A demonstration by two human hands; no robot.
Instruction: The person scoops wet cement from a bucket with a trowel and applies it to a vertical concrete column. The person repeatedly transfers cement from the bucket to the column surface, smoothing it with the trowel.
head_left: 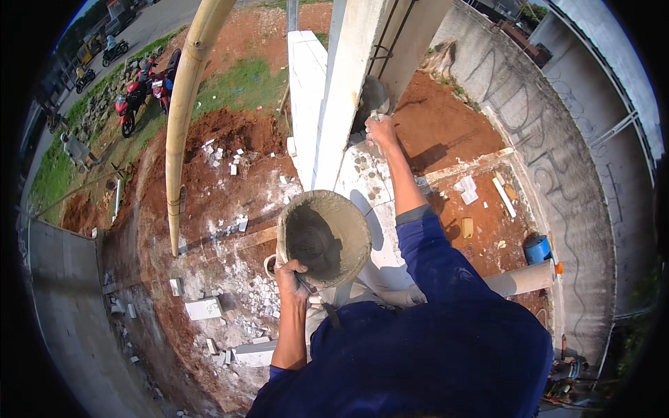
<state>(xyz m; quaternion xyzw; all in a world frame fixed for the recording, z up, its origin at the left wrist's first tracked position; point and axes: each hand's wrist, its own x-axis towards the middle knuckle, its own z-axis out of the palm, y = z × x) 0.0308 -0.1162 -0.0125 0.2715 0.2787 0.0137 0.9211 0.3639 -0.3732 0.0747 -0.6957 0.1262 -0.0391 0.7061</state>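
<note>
My left hand point(290, 280) grips the near left rim of a round, mortar-caked bucket point(359, 249), its fingers closed round the edge. Wet grey mortar point(312, 240) lies in the bottom, partly in shadow. Reaching forward, my right hand point(380, 131) is closed round the handle of a trowel point(375, 96). The grey trowel blade is up against the lower part of a pale concrete column point(411, 52), in the recess where dark steel bars run. Below that hand, mortar blobs spot the top of a white block wall point(376, 177).
A bamboo pole point(187, 104) stands to the left. Far below is reddish ground with broken white blocks point(203, 308). A curved grey boundary wall point(550, 153) and a blue drum point(537, 249) are at the right. Red motorcycles point(143, 90) are parked far left.
</note>
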